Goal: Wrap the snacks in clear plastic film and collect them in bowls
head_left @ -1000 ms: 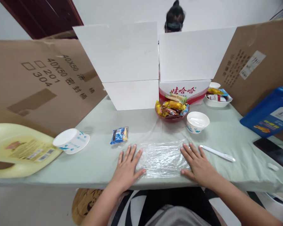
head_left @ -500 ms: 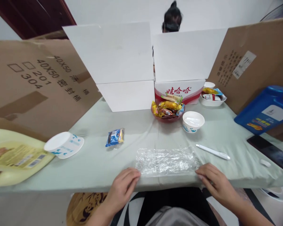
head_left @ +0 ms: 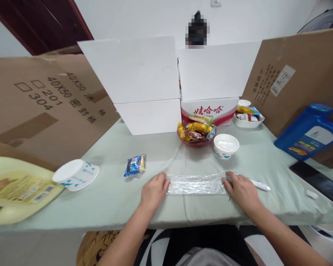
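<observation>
A crinkled clear plastic bag or sheet [head_left: 197, 184] lies as a narrow strip across the table in front of me, looking folded over. My left hand [head_left: 154, 188] pinches its left end between thumb and fingers. At the right end, my right hand [head_left: 241, 190] pinches the plastic the same way. Partly hidden behind my right hand lies a white utility knife or pen-like tool [head_left: 262, 185]. A blue snack packet [head_left: 135, 165] rests beyond my left hand. A white paper bowl [head_left: 226, 146] stands farther back, with clear plastic inside.
Behind the plastic sits a bowl [head_left: 197, 144] of wrapped snacks. White box panels [head_left: 152, 116] and cardboard walls [head_left: 72, 129] enclose the table. A tipped paper bowl [head_left: 76, 175] and yellow bottle [head_left: 19, 192] lie left. Right are a blue bottle [head_left: 308, 133] and phone [head_left: 316, 181].
Both hands have moved away from me, carrying the plastic's near edge toward its far edge. The plastic is now a narrower strip, and my right hand covers part of the white tool.
</observation>
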### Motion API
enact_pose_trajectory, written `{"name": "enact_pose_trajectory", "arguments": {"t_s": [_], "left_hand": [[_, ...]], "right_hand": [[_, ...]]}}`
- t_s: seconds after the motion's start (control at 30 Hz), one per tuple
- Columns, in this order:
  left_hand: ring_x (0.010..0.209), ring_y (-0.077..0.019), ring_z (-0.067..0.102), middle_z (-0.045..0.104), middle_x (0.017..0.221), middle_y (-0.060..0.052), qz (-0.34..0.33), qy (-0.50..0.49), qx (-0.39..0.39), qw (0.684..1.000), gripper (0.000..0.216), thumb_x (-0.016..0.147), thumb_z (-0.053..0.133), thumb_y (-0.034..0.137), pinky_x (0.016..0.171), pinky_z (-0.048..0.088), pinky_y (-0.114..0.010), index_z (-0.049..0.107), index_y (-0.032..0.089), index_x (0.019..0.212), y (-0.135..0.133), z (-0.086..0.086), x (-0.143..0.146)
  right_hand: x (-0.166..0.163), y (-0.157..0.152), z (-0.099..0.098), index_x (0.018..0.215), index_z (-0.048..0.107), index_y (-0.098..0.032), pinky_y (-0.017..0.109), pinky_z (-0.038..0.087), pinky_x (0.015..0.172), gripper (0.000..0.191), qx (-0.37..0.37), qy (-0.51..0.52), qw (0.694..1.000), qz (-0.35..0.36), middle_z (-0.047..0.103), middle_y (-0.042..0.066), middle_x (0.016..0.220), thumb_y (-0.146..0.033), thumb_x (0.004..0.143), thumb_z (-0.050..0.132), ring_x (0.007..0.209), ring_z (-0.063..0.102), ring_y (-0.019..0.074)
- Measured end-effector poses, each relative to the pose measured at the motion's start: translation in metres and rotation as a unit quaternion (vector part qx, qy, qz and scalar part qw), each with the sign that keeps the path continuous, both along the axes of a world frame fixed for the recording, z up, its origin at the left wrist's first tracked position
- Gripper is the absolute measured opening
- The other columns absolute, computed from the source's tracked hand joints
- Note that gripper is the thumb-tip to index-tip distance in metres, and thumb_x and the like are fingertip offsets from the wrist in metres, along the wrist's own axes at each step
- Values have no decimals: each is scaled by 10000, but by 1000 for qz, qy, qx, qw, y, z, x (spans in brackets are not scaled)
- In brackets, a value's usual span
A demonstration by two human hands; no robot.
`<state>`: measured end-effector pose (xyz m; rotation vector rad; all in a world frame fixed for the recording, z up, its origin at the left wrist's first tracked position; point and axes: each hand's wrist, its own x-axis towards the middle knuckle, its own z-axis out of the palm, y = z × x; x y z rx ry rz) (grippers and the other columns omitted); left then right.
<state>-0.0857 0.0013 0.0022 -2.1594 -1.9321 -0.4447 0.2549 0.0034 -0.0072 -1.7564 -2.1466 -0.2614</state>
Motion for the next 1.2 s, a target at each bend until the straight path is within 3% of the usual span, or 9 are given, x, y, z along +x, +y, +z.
{"name": "enact_pose_trajectory", "arguments": {"t_s": [0.13, 0.27, 0.4, 0.53, 0.63, 0.8, 0.9, 1.03, 1.2], "left_hand": [[777, -225, 605, 639, 871, -84, -33, -12, 132, 991, 195, 934, 480, 262, 693, 466, -325, 635, 160, 993, -9, 13, 13], [866, -225, 578, 632, 909, -73, -165, -5, 46, 985, 175, 915, 487, 209, 762, 472, -343, 647, 204, 986, -14, 10, 32], [1094, -284, 533, 606, 1193, -110, -70, 25, -5, 997, 300, 911, 518, 285, 866, 461, -423, 600, 224, 1193, -6, -2, 17], [1125, -325, 518, 582, 1237, -153, -20, 30, 31, 999, 310, 913, 488, 245, 887, 456, -477, 603, 176, 1192, -9, -2, 0], [959, -292, 572, 621, 1070, -157, -41, -14, 62, 997, 268, 910, 453, 183, 793, 495, -436, 637, 142, 1100, -25, 3, 21], [1059, -283, 554, 619, 1161, -119, -256, -77, -25, 963, 318, 891, 529, 254, 916, 464, -459, 586, 180, 1195, -57, 2, 86], [1208, -297, 493, 593, 1268, -90, -330, -92, -69, 937, 404, 874, 592, 349, 1056, 347, -513, 550, 218, 1254, -64, -4, 99], [1352, -255, 388, 552, 1364, -64, -396, -90, -105, 908, 412, 915, 531, 272, 1149, 177, -538, 488, 244, 1324, -63, -5, 87], [1367, -239, 369, 552, 1371, -44, -447, -74, -111, 884, 356, 909, 486, 170, 1103, 282, -477, 553, 270, 1245, -61, -2, 76]], "right_hand": [[-14, -7, 16, 1127, 645, -166, 464, 401, 928, 344, 50, 27, 994, 93, 663, 144, 1086, -399, 936, 480, 1085, 562, 307], [-34, -8, 14, 1390, 479, -240, 580, 211, 1089, 638, -42, -16, 961, 273, 501, 112, 1412, -593, 860, 526, 1358, 334, 343], [-31, -14, 1, 1487, 320, -226, 618, 210, 1074, 830, -103, -41, 956, 270, 385, 121, 1502, -684, 820, 500, 1409, 227, 375], [-9, -39, -7, 1495, 306, -215, 593, 245, 1069, 905, -69, -42, 961, 265, 383, 141, 1500, -698, 771, 555, 1397, 255, 377], [6, -64, -12, 1448, 394, -225, 513, 336, 1029, 705, -37, -33, 968, 247, 465, 127, 1443, -505, 832, 593, 1319, 394, 332], [16, -97, -12, 1077, 658, -245, 371, 455, 845, 303, 30, 60, 969, 237, 676, 78, 1072, -121, 880, 463, 964, 605, 216], [21, -109, 2, 1015, 670, -260, 391, 450, 871, 256, 32, 65, 960, 271, 694, 51, 984, -129, 865, 508, 957, 613, 221], [25, -112, 43, 1033, 652, -296, 421, 411, 993, 252, -65, 76, 927, 361, 709, 9, 932, -144, 866, 541, 1051, 604, 220], [8, -79, 93, 1120, 605, -227, 322, 505, 821, 256, -218, 200, 862, 412, 686, 75, 938, -180, 949, 421, 914, 633, 180]]}}
